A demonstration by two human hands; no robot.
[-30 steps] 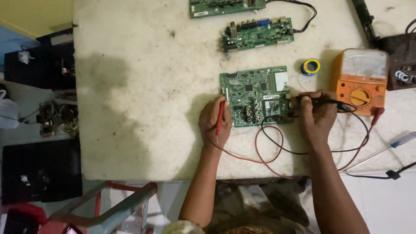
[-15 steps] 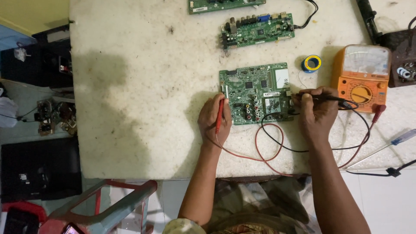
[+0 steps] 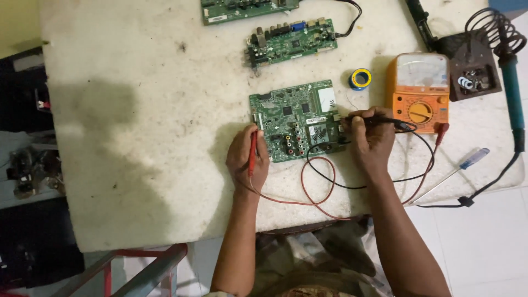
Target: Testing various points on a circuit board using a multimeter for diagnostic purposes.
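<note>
bare table (image 3: 137, 110) lies open left of the circuit board (image 3: 294, 118); multimeter (image 3: 419, 91) crowds its right.

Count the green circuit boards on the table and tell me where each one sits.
3. One circuit board lies between the left hand and right hand. A second board sits above it. A third board is cut off by the top edge; more may lie out of frame.

Your left hand (image 3: 247, 159) rests near the front edge of the bench, fingers curled into a closed grip, knuckles up, forearm running straight back toward your body. Your right hand (image 3: 370, 137) sits further right at about the same depth, fingers pinched together and pointing left, wrist slightly bent. Both forearms are bare and cross the front edge well apart, widening toward the elbows.
</note>
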